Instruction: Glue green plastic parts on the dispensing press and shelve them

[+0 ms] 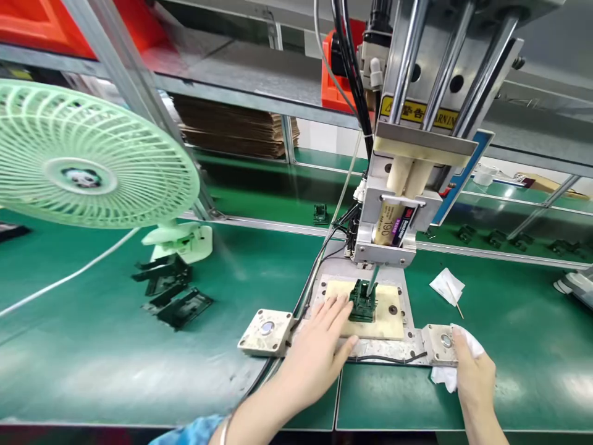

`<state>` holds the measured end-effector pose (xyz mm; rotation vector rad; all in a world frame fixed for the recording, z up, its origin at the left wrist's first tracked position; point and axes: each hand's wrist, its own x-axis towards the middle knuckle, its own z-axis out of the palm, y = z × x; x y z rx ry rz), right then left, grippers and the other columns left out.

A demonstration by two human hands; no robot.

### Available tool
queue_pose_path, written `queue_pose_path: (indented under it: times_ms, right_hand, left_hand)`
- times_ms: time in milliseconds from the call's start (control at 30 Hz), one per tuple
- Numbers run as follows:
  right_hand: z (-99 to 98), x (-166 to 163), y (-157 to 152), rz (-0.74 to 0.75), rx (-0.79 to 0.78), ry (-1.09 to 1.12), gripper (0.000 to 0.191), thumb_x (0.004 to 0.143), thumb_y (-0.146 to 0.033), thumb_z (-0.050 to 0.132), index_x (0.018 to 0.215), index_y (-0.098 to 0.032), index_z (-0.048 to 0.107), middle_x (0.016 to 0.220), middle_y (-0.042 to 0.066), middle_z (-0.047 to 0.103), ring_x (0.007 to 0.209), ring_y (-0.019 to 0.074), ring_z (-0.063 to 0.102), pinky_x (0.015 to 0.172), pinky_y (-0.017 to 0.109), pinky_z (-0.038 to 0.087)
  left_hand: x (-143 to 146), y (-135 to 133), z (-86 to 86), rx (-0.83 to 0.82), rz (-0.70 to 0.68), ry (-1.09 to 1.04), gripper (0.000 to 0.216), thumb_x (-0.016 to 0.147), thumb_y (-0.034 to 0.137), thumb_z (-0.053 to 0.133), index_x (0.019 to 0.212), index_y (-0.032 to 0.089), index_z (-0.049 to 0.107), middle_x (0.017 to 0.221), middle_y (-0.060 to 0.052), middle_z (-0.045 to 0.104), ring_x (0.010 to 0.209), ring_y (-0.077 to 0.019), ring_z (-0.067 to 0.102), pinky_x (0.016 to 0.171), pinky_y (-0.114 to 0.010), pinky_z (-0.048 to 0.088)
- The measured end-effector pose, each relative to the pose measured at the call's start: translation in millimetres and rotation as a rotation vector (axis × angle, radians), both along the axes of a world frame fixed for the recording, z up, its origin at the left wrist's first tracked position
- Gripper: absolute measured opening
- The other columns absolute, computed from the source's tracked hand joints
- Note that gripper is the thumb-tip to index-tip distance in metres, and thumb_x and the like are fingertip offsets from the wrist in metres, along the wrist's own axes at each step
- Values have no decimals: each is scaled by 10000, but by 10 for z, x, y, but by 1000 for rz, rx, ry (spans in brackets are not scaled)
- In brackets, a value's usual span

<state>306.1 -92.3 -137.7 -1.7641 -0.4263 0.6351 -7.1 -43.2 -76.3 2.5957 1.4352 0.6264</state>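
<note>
My left hand [323, 343] lies with fingers stretched on the left side of the pale fixture plate [386, 324], fingertips beside a dark plastic part [362, 303]. That part sits upright on the plate, and the thin metal nozzle [373, 279] of the dispensing machine comes down to it. A glue cartridge [393, 224] is mounted above in the machine head. My right hand [475, 377] is closed around a crumpled white tissue [445, 376], against the right button box [441, 343]. Its fingers are partly hidden by the box and tissue.
A second button box [265, 331] stands left of the plate. Several dark plastic parts [178, 293] lie near the green fan [83, 167]. On the right are a white paper piece [447, 285] with a thin stick. Black cables [319, 262] run behind my left hand.
</note>
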Motion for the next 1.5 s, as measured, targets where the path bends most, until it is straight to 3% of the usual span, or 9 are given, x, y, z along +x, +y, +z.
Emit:
queue_pose_path:
  times_ms: [133, 267, 333, 433, 500, 600, 867, 1033, 1500]
  right_hand:
    - [19, -10, 24, 6, 38, 2, 732, 547, -715, 789, 942, -100, 757, 800, 94, 747, 767, 267, 677, 610, 303, 525]
    - [28, -15, 52, 2, 56, 14, 743, 533, -706, 801, 960, -100, 759, 820, 100, 751, 786, 277, 686, 610, 306, 526]
    - [32, -4, 52, 6, 52, 12, 737, 534, -697, 804, 967, -102, 760, 845, 107, 755, 825, 295, 695, 623, 314, 533]
    - [63, 12, 43, 16, 3, -55, 705, 524, -672, 813, 943, -107, 763, 879, 116, 758, 883, 318, 699, 666, 329, 543]
    - [100, 11, 35, 22, -50, -106, 677, 521, -655, 818, 922, -113, 762, 898, 118, 759, 904, 327, 699, 696, 340, 546]
    - [164, -12, 23, 25, -86, -134, 649, 530, -647, 816, 909, -124, 758, 916, 114, 760, 931, 334, 695, 748, 356, 550]
    - [227, -23, -4, 26, -149, -155, 577, 524, -626, 830, 817, -136, 749, 847, 110, 754, 888, 337, 694, 711, 362, 556]
    - [190, 21, 3, 11, -129, -254, 521, 522, -623, 837, 727, -155, 732, 640, 87, 705, 726, 319, 690, 593, 362, 551]
    - [164, 30, 4, 53, -115, -288, 499, 582, -611, 805, 752, -147, 731, 668, 109, 713, 754, 330, 689, 589, 363, 546]
  left_hand:
    - [213, 22, -24, -55, -36, 44, 493, 955, 424, 506, 1308, 103, 629, 1483, -188, 502, 1395, -372, 447, 1132, -579, 410]
    - [72, 66, 46, -86, -47, -18, 504, 955, 456, 502, 1344, 152, 604, 1491, -157, 512, 1413, -347, 436, 1161, -577, 366]
    - [-131, 116, 116, -43, 47, -79, 498, 966, 467, 454, 1335, 167, 605, 1464, -148, 550, 1405, -338, 451, 1167, -595, 332]
    - [-548, 206, 186, 1, 318, -172, 490, 953, 470, 395, 1212, 150, 660, 1356, -164, 635, 1331, -351, 523, 1163, -603, 301]
    - [-807, 237, 172, -133, 448, -225, 513, 913, 487, 389, 1184, 144, 659, 1300, -168, 665, 1232, -356, 599, 1110, -568, 387]
    - [-1014, 219, 79, -368, 483, -351, 558, 877, 543, 371, 1169, 170, 664, 1246, -139, 702, 1138, -332, 658, 1004, -471, 504]
    - [-903, 168, -36, -363, 472, -628, 498, 808, 570, 498, 1064, 195, 703, 1138, -110, 737, 1076, -300, 669, 956, -393, 509]
    - [-910, 136, -166, -399, 545, -775, 500, 840, 606, 508, 1008, 178, 705, 879, -68, 752, 763, -238, 675, 707, -315, 519]
    - [-949, 154, -259, -409, 537, -812, 489, 833, 622, 537, 970, 182, 701, 815, -48, 736, 691, -206, 641, 643, -275, 487]
